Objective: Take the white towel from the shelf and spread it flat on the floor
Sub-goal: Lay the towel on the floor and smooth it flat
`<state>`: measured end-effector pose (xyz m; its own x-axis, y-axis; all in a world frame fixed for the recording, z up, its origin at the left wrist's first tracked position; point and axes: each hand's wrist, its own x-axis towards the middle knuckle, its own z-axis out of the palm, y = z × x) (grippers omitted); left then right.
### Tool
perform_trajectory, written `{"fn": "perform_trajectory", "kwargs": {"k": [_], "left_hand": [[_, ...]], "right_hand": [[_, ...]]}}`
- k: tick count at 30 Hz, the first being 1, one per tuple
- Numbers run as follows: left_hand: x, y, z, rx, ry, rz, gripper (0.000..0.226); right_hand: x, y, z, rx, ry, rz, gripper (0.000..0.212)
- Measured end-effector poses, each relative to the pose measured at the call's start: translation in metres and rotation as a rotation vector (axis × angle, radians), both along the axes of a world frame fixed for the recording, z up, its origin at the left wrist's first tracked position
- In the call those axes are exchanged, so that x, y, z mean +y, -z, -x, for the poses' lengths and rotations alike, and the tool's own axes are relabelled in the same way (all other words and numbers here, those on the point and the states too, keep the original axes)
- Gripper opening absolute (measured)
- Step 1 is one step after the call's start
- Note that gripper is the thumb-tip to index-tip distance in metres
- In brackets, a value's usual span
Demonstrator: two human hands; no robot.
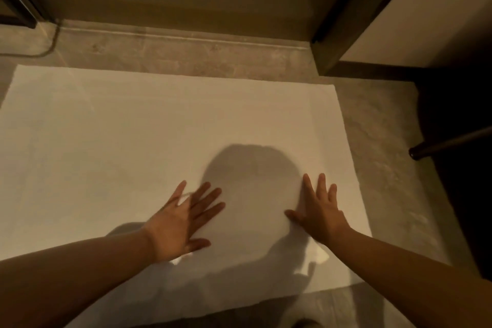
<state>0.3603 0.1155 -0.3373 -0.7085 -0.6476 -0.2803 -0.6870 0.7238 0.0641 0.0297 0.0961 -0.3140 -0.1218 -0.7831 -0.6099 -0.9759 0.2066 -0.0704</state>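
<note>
The white towel (149,125) lies unfolded and flat on the grey floor, filling most of the view; its left side runs out of frame. My left hand (181,221) rests palm down on the towel near its front middle, fingers spread. To its right, my right hand (318,208) also presses palm down on the cloth with fingers apart. Neither hand grips anything. The shadow of my head falls on the towel between the two hands. The shelf is not clearly in view.
A raised stone threshold (186,48) runs across behind the towel. A dark door frame (343,8) and a pale wall panel (415,24) stand at the back right. A dark furniture leg (450,145) juts in from the right. A cable (50,42) lies back left.
</note>
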Motion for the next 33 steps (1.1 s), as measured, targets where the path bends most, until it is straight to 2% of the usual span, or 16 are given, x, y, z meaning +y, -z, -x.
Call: {"fn": "perform_trajectory", "kwargs": {"k": [7, 10, 27, 33], "left_hand": [[0.002, -0.002, -0.040, -0.052, -0.484, -0.040, 0.086], [0.004, 0.007, -0.054, -0.106, -0.602, -0.061, 0.089], [-0.022, 0.003, -0.045, -0.214, -0.605, -0.133, 0.090], [-0.020, -0.001, -0.057, -0.129, -0.669, -0.159, 0.086]], "right_hand": [[-0.010, 0.001, -0.001, -0.012, 0.017, -0.010, 0.105], [-0.015, 0.002, 0.002, -0.026, 0.015, -0.023, 0.106], [-0.040, 0.000, 0.008, -0.031, 0.030, -0.050, 0.106], [-0.038, 0.001, 0.007, 0.004, 0.022, -0.033, 0.107]]}}
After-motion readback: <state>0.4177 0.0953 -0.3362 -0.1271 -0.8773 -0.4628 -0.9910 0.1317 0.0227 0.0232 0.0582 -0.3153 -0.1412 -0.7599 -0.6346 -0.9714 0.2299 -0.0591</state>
